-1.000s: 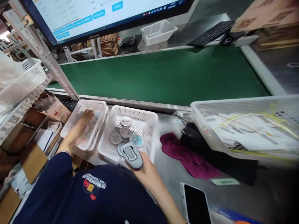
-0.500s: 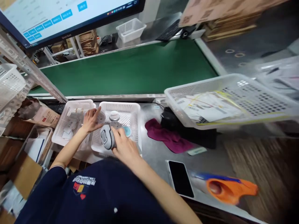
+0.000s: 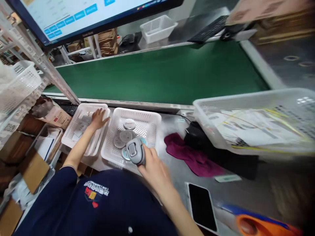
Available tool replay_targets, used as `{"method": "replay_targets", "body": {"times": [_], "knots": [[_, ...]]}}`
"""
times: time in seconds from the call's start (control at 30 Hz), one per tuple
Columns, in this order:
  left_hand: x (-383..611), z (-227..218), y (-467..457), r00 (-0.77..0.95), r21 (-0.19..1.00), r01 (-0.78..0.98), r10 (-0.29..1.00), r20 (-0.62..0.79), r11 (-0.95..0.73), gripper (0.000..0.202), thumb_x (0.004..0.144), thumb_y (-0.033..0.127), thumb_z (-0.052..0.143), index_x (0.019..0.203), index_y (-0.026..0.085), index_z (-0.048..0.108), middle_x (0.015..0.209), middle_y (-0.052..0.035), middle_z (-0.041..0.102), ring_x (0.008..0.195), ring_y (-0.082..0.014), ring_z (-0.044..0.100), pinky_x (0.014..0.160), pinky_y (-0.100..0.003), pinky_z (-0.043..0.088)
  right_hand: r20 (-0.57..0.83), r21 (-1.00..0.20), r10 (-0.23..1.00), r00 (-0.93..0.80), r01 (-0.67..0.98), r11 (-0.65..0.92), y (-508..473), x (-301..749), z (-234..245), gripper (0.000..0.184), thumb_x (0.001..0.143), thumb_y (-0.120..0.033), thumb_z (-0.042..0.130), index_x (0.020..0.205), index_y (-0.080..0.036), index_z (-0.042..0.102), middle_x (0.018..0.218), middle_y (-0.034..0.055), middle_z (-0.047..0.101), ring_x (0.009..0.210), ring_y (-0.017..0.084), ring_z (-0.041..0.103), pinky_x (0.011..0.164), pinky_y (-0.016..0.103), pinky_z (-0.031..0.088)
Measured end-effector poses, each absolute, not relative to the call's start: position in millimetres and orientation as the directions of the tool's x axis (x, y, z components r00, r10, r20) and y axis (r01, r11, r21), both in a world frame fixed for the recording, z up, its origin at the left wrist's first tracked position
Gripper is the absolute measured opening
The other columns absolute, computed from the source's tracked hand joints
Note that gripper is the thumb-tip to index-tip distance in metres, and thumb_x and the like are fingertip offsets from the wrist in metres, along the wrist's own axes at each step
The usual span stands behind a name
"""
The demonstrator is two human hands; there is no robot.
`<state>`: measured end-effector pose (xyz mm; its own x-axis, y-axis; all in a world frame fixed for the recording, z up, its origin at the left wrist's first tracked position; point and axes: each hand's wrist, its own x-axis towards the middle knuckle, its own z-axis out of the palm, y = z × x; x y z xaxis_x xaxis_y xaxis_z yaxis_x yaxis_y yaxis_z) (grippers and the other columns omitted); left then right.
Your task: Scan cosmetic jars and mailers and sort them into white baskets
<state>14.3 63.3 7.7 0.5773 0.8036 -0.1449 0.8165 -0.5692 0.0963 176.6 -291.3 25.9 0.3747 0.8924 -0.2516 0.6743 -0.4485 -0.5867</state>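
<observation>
My right hand (image 3: 155, 167) is wrapped round a grey handheld barcode scanner (image 3: 136, 151), its head over the near right part of the right white basket (image 3: 108, 149). In that basket lie several round, flat tins or discs (image 3: 127, 135), some whitish and some with light blue; the scanner partly hides them. My left hand (image 3: 99, 118) reaches over the far right part of the left white basket (image 3: 71, 131), its fingers spread and nothing visible in them. Small clear-wrapped items (image 3: 82, 126) lie inside the left basket, too blurred to name.
Beyond the baskets runs a green conveyor belt (image 3: 157, 77), with a monitor (image 3: 98, 19) above left. To the right are a maroon cloth (image 3: 189, 157), a phone (image 3: 202, 207), an orange-handled tool (image 3: 258, 224) and a large white basket (image 3: 209, 114) of papers. A metal post (image 3: 56, 77) stands at left.
My left hand has moved from the right basket's edge to over the left basket. My right hand keeps hold of the scanner, now nearer the basket's right side. The view has shifted.
</observation>
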Motion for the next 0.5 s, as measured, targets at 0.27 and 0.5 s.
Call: {"method": "replay_targets", "body": {"times": [0.27,0.5], "knots": [[-81.3,-11.7,81.1,0.229,0.051,0.974,0.949,-0.218,-0.223,0.052,0.109,0.027,0.074,0.157,0.007,0.072,0.168,-0.0306,0.065,0.165,-0.0436,0.056,0.141,-0.059,0.037,-0.223,-0.702,0.923,0.313,0.605,-0.375,-297.3,174.4,-15.9,0.071,0.099,-0.023,0.063,0.169,-0.017,0.057,0.157,0.0217,0.067,0.119,0.04,0.081,0.09,0.046,0.063],[-60.8,6.2,76.0,0.321,0.203,0.931,0.946,-0.053,-0.304,0.029,0.11,0.011,0.058,0.13,0.008,0.079,0.139,-0.0203,0.08,0.142,-0.034,0.07,0.127,-0.045,0.05,-0.12,-0.787,0.938,0.327,0.544,-0.29,-292.9,166.9,-37.2,0.076,0.089,-0.019,0.057,0.165,-0.013,0.06,0.159,0.024,0.069,0.137,0.043,0.078,0.108,0.053,0.068]]}}
